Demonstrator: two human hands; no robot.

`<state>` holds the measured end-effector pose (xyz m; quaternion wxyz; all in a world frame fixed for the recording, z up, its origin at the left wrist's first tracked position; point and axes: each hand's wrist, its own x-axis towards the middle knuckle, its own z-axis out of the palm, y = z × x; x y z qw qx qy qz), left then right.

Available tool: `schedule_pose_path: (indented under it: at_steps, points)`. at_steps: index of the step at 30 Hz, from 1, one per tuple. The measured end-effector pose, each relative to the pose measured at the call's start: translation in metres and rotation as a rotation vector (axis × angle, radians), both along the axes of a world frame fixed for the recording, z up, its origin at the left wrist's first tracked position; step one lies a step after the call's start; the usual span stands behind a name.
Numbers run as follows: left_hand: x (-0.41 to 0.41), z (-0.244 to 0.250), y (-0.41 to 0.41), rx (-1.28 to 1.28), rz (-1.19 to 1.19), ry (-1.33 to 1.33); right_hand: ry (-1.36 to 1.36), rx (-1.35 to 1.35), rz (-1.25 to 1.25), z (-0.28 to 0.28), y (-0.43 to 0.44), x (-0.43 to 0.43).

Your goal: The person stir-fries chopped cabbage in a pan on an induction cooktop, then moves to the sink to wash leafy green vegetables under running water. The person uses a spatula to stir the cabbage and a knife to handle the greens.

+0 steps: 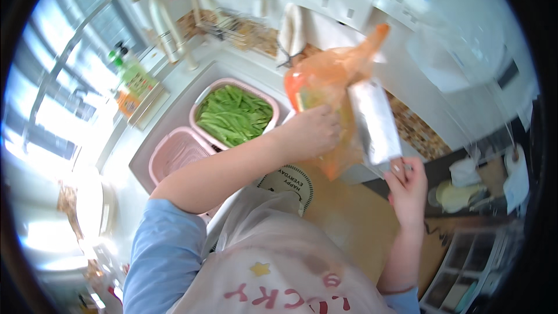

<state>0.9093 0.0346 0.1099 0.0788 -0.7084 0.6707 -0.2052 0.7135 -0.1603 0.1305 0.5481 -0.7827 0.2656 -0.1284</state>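
My left hand (317, 133) is closed in a fist on a translucent orange plastic bag (324, 78). Something pale and greenish shows through the plastic, too blurred to name, and the bag's twisted top sticks up to the right. A wide-bladed cleaver (375, 122) is in my right hand (407, 185), gripped by its handle, its bright blade pointing up and away from me. The blade stands just right of the bag; I cannot tell whether they touch. Left of the bag, green leafy vegetables (233, 115) fill a pink basket (271, 98) in the sink.
Another pink basket (174, 152) stands in the sink (146, 148) at the left. Soap bottles (137, 80) are in a holder near the window. A faucet (168, 39) rises behind the sink. A paper roll (516, 179) hangs at the right, and a round printed mat (290, 185) lies below.
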Motion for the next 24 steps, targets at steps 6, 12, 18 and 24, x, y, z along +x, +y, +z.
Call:
schedule_pose_path:
  at_steps: [6,12,18,24]
  points:
    - [-0.019,-0.063,0.067,-0.471,0.183,0.338,-0.078,0.201,0.08,0.008,-0.03,-0.099]
    - [-0.109,-0.152,0.211,-0.494,0.902,0.848,0.032,0.311,0.34,-0.006,0.031,-0.033]
    - [-0.206,-0.189,0.365,-1.034,1.65,0.467,0.176,0.33,0.391,-0.046,0.114,0.038]
    - [-0.282,-0.226,0.45,-0.636,2.453,0.482,0.269,0.294,0.483,-0.055,0.191,0.077]
